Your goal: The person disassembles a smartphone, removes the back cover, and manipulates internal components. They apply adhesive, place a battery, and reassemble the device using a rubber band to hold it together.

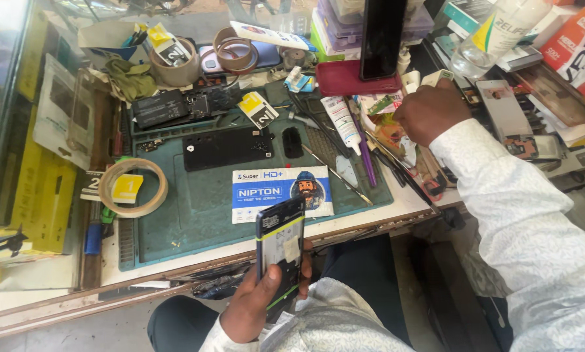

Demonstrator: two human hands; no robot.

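Note:
My left hand (260,300) holds an opened black phone (281,244) upright over my lap, its inner side with a yellow band facing me, just in front of the bench edge. My right hand (431,111) reaches to the right side of the bench, fingers curled down among a cluttered pile of small tools and packets; what it grips, if anything, is hidden. A green work mat (195,208) lies between the hands, with a blue and white flat packet (283,192) and a black phone panel (226,148) on it.
A tape roll (135,187) sits at the mat's left. A white tube (340,121), tweezers (337,175) and a purple tool (365,153) lie right of centre. A dark phone (380,38) stands upright at the back, near a clear bottle (495,36) and boxes.

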